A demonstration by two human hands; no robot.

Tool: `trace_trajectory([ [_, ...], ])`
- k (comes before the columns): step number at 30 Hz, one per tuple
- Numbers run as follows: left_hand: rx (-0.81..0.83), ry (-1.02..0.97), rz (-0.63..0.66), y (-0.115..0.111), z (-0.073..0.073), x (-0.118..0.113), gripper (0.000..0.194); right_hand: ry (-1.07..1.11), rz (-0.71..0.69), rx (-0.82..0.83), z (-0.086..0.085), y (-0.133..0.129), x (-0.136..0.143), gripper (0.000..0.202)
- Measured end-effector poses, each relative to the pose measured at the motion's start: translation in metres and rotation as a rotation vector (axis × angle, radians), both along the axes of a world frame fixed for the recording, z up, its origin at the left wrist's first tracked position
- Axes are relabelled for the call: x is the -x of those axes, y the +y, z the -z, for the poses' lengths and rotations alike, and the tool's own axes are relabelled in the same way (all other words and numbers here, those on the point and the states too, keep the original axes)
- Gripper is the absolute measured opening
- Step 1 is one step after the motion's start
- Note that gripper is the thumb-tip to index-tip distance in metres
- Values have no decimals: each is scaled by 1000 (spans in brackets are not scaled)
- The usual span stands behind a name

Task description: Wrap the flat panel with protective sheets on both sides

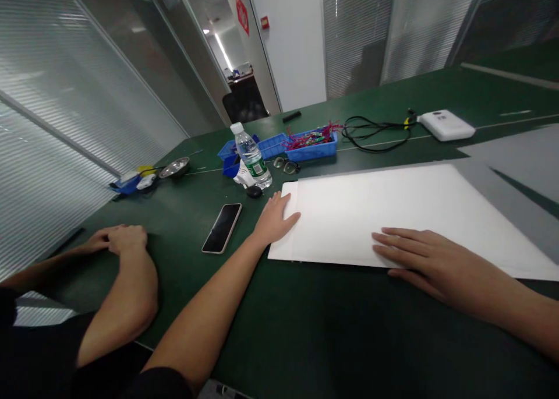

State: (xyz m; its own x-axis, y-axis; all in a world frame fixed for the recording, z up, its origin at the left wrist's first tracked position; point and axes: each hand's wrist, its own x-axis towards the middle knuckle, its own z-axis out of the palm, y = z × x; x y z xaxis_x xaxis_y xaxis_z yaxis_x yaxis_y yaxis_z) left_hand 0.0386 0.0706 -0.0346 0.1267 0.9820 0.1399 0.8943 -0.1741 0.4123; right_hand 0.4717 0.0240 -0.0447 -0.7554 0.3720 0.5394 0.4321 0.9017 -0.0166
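A large white sheet (pixel 349 207) lies flat on the dark green table (pixel 305 323). At its left edge rests my left hand (pixel 273 219), palm down, thumb spread away from the fingers. My right hand (pixel 421 259) lies over the sheet's front edge with its fingers stretched toward the left. Neither hand grips anything. Just beyond my left hand stands a clear water bottle (pixel 252 157) with a green label. A black-screened phone (pixel 222 228) lies left of my left hand, apart from it.
Another person's clasped hands (pixel 122 237) rest on the table at left. Behind the sheet are glasses (pixel 287 166), a blue tray (pixel 312 150) of red wires, a black cable (pixel 375 148) and a white box (pixel 446 125). A metal bowl (pixel 174 168) sits farther left.
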Motion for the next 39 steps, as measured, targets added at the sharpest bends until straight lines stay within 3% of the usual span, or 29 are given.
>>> trace_trajectory([
  [13, -14, -23, 49, -2, 0, 7, 64, 6, 6, -117, -5, -3, 6, 38],
  [19, -16, -30, 52, -4, -1, 5, 72, 4, 57, -86, -4, -7, 10, 43],
  [26, -115, -151, -202, -14, -1, 10, 52, 8, 90, -51, 5, -14, 15, 51],
  [32, -37, -104, -89, -15, -5, 12, 64, -15, 135, -99, 6, -20, 9, 53],
  [39, 1, -68, -49, -13, -1, 11, 72, 18, 141, -81, 2, -21, 2, 49],
])
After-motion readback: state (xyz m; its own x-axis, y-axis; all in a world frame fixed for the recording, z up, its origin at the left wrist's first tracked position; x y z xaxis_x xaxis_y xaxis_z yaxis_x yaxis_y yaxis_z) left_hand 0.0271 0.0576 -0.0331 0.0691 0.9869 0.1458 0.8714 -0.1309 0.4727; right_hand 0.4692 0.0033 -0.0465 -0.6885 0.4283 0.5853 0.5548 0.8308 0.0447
